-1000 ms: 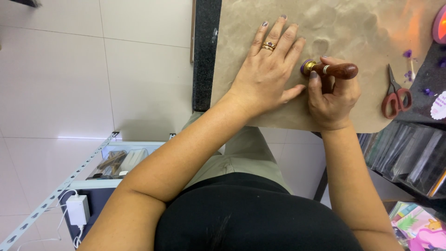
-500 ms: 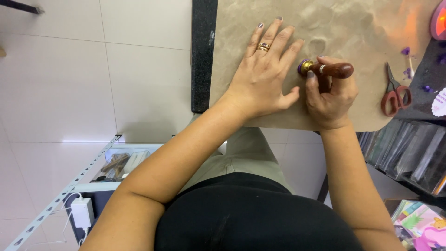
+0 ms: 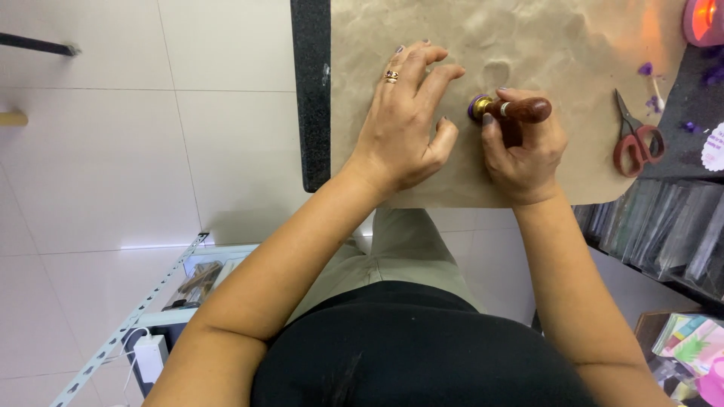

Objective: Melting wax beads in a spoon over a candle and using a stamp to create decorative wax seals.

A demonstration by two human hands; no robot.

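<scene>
Head view: right hand (image 3: 524,154) gripping wax stamp (image 3: 513,111), seemingly tilted; left hand (image 3: 403,128) flat on paper (image 3: 543,45)

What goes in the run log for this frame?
left hand: flat on brown paper | right hand: gripping wooden-handled stamp | scissors: right, untouched

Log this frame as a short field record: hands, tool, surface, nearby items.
left hand: flat on the brown paper, fingers spread, ring on one finger
right hand: gripping the wooden-handled stamp
stamp: tilted, brass head on a purple wax blob
surface: crinkled brown paper over a dark tabletop
nearby: red-handled scissors to the right of the right hand, purple bits above them
</scene>
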